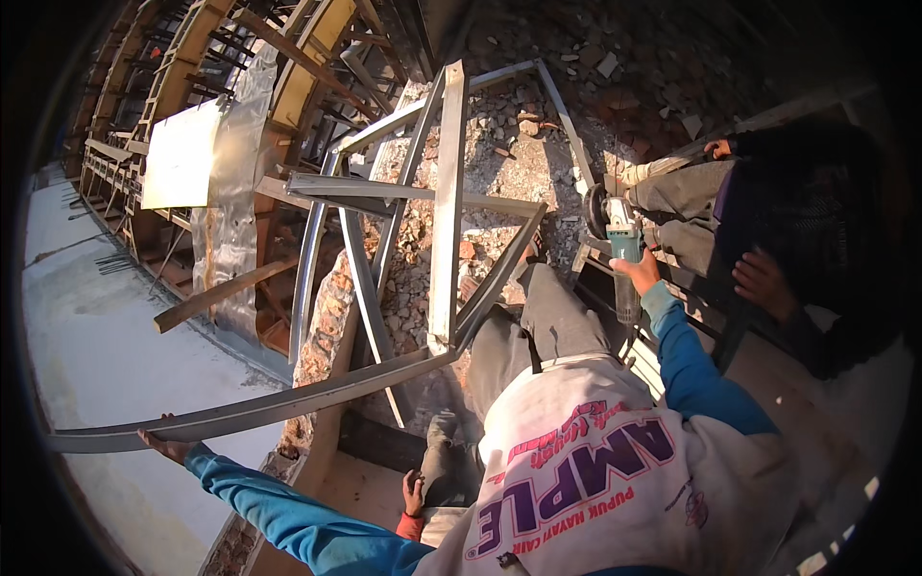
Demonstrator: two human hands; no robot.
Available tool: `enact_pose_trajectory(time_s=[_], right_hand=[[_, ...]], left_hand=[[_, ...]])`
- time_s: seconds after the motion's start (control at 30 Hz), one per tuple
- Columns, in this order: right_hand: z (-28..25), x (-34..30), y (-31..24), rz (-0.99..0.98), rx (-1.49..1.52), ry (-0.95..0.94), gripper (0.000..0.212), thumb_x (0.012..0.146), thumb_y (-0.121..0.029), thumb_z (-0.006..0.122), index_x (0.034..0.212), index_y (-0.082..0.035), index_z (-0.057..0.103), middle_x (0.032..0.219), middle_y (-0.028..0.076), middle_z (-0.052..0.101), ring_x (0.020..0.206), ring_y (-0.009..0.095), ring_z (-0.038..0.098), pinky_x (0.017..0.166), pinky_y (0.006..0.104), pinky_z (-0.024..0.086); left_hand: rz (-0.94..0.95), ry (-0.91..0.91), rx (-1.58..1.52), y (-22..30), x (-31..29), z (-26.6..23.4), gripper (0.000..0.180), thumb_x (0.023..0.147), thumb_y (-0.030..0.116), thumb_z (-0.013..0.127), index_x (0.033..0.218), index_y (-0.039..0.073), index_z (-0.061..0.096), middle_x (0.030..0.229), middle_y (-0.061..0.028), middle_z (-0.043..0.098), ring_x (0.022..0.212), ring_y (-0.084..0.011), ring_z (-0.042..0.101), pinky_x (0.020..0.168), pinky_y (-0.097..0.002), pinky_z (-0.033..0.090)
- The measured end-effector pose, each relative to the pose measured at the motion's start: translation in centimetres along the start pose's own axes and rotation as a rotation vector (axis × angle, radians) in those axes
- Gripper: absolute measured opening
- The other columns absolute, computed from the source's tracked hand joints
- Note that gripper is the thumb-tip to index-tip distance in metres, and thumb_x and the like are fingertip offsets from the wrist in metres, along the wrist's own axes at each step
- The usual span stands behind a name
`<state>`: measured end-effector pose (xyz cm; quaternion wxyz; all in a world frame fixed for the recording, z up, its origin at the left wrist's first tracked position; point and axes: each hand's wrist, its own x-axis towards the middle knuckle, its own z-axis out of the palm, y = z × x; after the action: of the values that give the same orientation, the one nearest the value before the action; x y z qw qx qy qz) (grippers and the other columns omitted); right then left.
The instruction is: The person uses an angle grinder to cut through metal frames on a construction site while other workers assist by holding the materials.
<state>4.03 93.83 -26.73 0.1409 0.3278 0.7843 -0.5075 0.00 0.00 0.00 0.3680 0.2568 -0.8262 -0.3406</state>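
My left hand (165,445) is wrapped round the near end of a long grey metal channel (259,410) at the lower left. Its fingertips show over the channel's far edge. That channel meets an upright metal bar (448,202) of a triangular frame in front of my legs. At the right, my right hand (641,274) is closed round the body of a teal and grey angle grinder (625,240). The grinder's dark disc (596,211) points away from me, beside another metal bar (567,120). Whether the disc is spinning, I cannot tell.
Another person in dark clothes (807,211) is close on the right, one hand (764,278) near my right arm. A second person's hand (413,494) shows below the frame. Broken rubble (509,134) covers the ground ahead. Wooden formwork (173,77) stands at the far left.
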Motion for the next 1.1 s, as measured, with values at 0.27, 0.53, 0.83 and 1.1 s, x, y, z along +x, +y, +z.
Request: enact_pose_trajectory(time_s=[0.27, 0.53, 0.83, 1.1], right_hand=[[3.3, -2.7, 3.3, 0.02, 0.086, 0.153, 0.055, 0.065, -0.027, 0.077, 0.107, 0.001, 0.054, 0.095, 0.009, 0.06, 0.084, 0.018, 0.057, 0.079, 0.0319, 0.046], [7.3, -8.3, 3.5, 0.115, 0.018, 0.047, 0.071, 0.06, -0.029, 0.08, 0.114, 0.004, 0.05, 0.101, 0.013, 0.06, 0.091, 0.023, 0.058, 0.084, 0.0342, 0.045], [10.9, -9.5, 0.2, 0.001, -0.061, -0.119, 0.065, 0.063, -0.028, 0.079, 0.116, -0.002, 0.051, 0.101, 0.008, 0.059, 0.088, 0.019, 0.056, 0.081, 0.0324, 0.045], [11.6, -9.5, -1.4, -0.04, -0.068, -0.121, 0.076, 0.061, -0.029, 0.08, 0.122, 0.001, 0.046, 0.107, 0.011, 0.058, 0.098, 0.021, 0.055, 0.089, 0.0333, 0.042]], left_hand=[[-0.349, 0.189, -0.238, -4.3, -1.7, 5.4, 0.051, 0.088, 0.031, 0.053, 0.133, 0.01, 0.04, 0.131, -0.0123, 0.047, 0.116, -0.0287, 0.05, 0.093, -0.0408, 0.048], [-0.615, 0.206, -0.227, -18.4, -4.0, -2.0, 0.041, 0.085, 0.032, 0.056, 0.12, 0.01, 0.058, 0.127, -0.0085, 0.052, 0.118, -0.0251, 0.046, 0.101, -0.0414, 0.036], [-0.641, 0.418, -0.068, -23.4, -6.3, -4.8, 0.049, 0.067, 0.024, 0.076, 0.106, -0.001, 0.063, 0.115, -0.0131, 0.056, 0.105, -0.0259, 0.05, 0.093, -0.0378, 0.039], [-0.842, -0.097, -0.289, -24.2, -11.5, 1.9, 0.083, 0.072, 0.034, 0.075, 0.138, 0.008, 0.032, 0.136, -0.0132, 0.042, 0.131, -0.0353, 0.031, 0.098, -0.0518, 0.034]])
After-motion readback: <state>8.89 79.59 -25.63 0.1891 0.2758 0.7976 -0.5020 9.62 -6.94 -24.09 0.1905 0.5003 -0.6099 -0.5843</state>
